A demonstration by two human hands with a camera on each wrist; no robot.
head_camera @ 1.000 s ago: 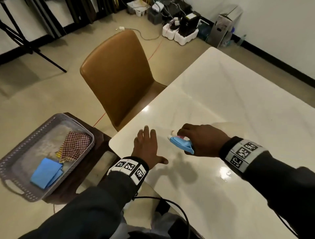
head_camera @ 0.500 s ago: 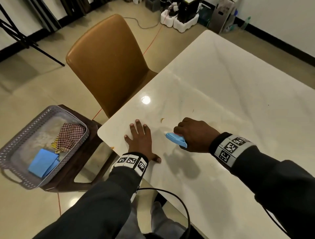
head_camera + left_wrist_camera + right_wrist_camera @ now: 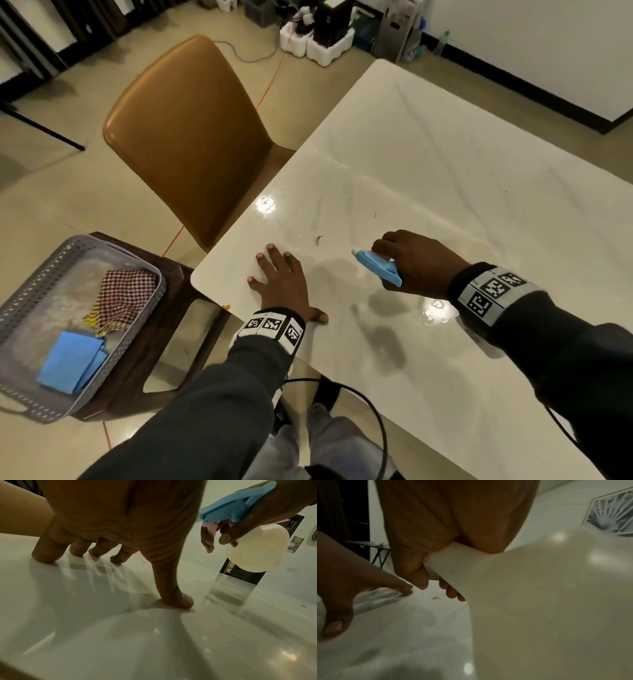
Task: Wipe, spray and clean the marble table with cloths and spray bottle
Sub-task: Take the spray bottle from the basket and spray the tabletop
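Note:
My right hand (image 3: 416,262) grips a spray bottle (image 3: 378,267) with a blue head and a cream body (image 3: 257,549), held above the white marble table (image 3: 445,171), nozzle pointing left. In the right wrist view the bottle body (image 3: 539,601) fills the frame and my fingers (image 3: 450,592) curl round its neck. My left hand (image 3: 284,284) lies flat, fingers spread, on the table's near corner, its fingertips (image 3: 44,557) pressing the marble. A small crumb (image 3: 319,239) lies on the wet, shiny surface ahead of both hands. A checked cloth (image 3: 123,294) and a blue cloth (image 3: 73,361) lie in a grey basket.
The grey basket (image 3: 20,394) sits on a dark brown stool (image 3: 161,359) left of the table corner. A tan chair (image 3: 191,137) stands pushed against the table's left edge. Boxes and cables (image 3: 318,34) lie on the floor at the back.
The view has shifted, tilting down then drawing closer. My left hand stays flat on the corner. My right hand keeps its grip on the spray bottle in about the same spot.

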